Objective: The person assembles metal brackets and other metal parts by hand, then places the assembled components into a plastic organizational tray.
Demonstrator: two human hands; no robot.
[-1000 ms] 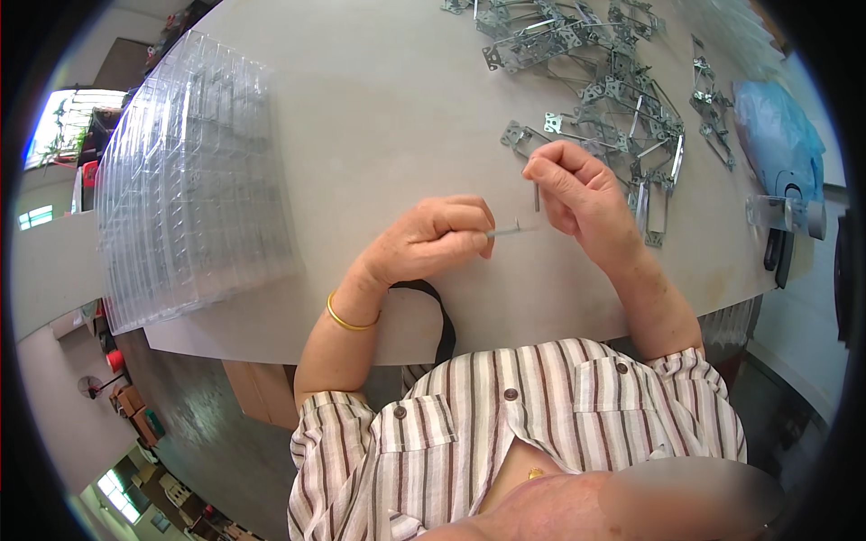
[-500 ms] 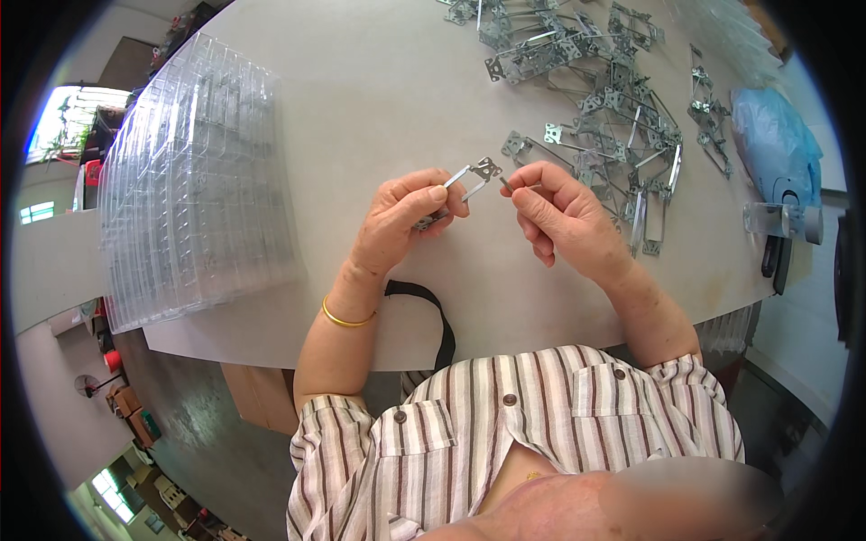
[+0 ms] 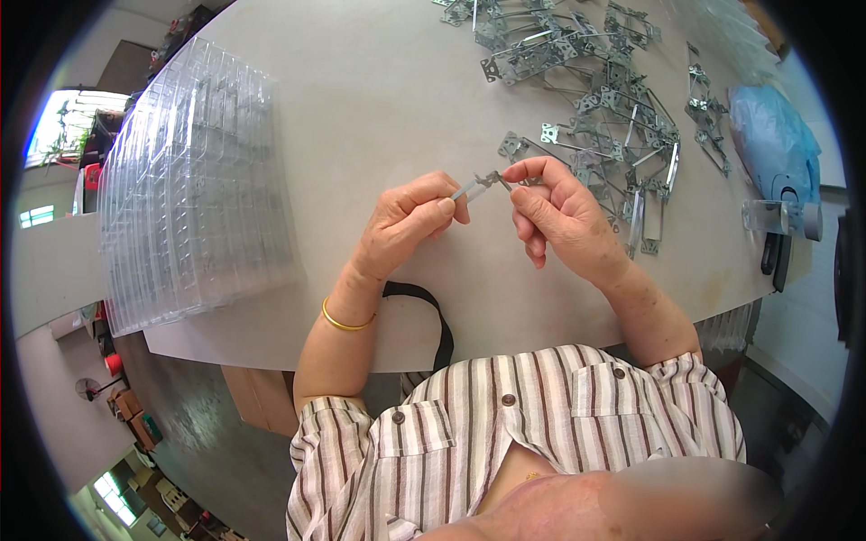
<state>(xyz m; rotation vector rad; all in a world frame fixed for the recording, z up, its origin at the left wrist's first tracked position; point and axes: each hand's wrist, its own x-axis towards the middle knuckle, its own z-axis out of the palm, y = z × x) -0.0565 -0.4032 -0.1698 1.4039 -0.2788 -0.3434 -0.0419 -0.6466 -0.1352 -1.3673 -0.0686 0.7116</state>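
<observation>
My left hand (image 3: 403, 219) is closed around a grey metal bracket (image 3: 482, 181). The bracket's slim bars come out past the thumb, and its far plate points right; the rest is hidden in the fingers. Across from it, my right hand (image 3: 564, 214) pinches a short, thin metal piece (image 3: 505, 184) between thumb and forefinger. That piece meets the bracket's end plate, though whether it is separate from the bracket is too small to make out. Both hands are held above the pale table (image 3: 361, 117).
A tangled heap of similar metal brackets (image 3: 613, 113) spreads beyond my right hand, with a smaller row (image 3: 708, 113) farther right. Stacked clear plastic trays (image 3: 194, 194) stand at the left. A blue plastic bag (image 3: 774, 140) lies at the right edge. A black strap (image 3: 442, 316) hangs near my left forearm.
The bracket has turned in my left hand, so its end plate now shows nearly edge-on. The thin piece in my right fingers now meets that plate. My hands have otherwise barely shifted.
</observation>
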